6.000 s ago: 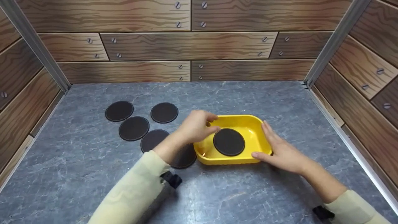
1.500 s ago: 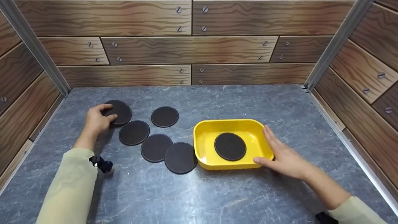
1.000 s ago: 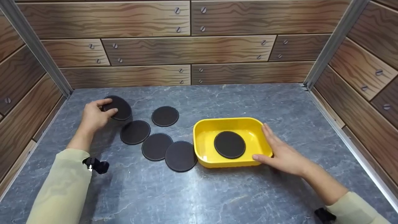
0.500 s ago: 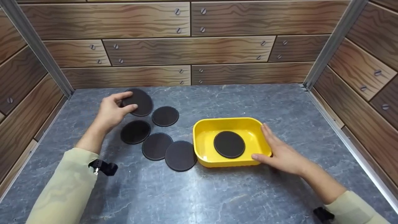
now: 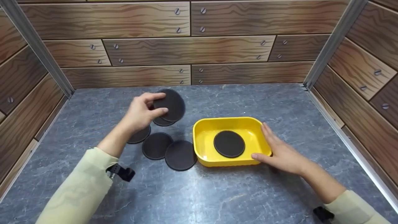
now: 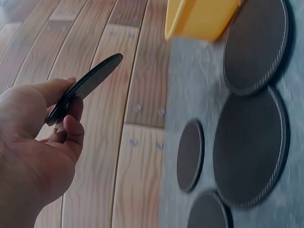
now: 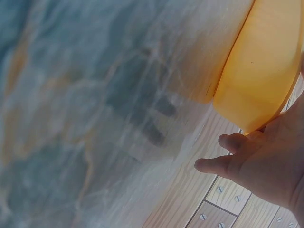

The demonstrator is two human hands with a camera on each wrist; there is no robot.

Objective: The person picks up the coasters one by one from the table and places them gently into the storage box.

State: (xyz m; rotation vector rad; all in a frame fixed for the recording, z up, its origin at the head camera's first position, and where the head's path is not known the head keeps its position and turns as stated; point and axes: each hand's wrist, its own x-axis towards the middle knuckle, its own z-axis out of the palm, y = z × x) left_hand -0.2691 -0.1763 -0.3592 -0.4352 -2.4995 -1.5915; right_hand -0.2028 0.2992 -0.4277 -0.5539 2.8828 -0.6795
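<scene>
My left hand (image 5: 140, 113) pinches a round black coaster (image 5: 172, 105) at its left edge, between thumb and fingers. In the left wrist view this coaster (image 6: 97, 80) is tilted and raised off the table. From the head it partly covers another coaster (image 5: 163, 122) lying below. My right hand (image 5: 283, 155) rests against the right end of a yellow tray (image 5: 200, 160), thumb at the front rim and fingers along the side. Inside the tray lies one coaster (image 5: 229, 144). In the right wrist view the right hand (image 7: 270, 166) has its fingers extended beside the tray wall.
Left of the tray, a coaster (image 5: 181, 155) lies right at its side, overlapping a second coaster (image 5: 157, 146). A third coaster (image 5: 140, 135) is partly hidden by my left hand. The grey marbled table (image 5: 217, 199) is bordered by wood-patterned walls (image 5: 189, 49).
My left hand has gone from the tray to the far-left coaster, lifted it off the table and carried it right. The right hand and the tray stay in place.
</scene>
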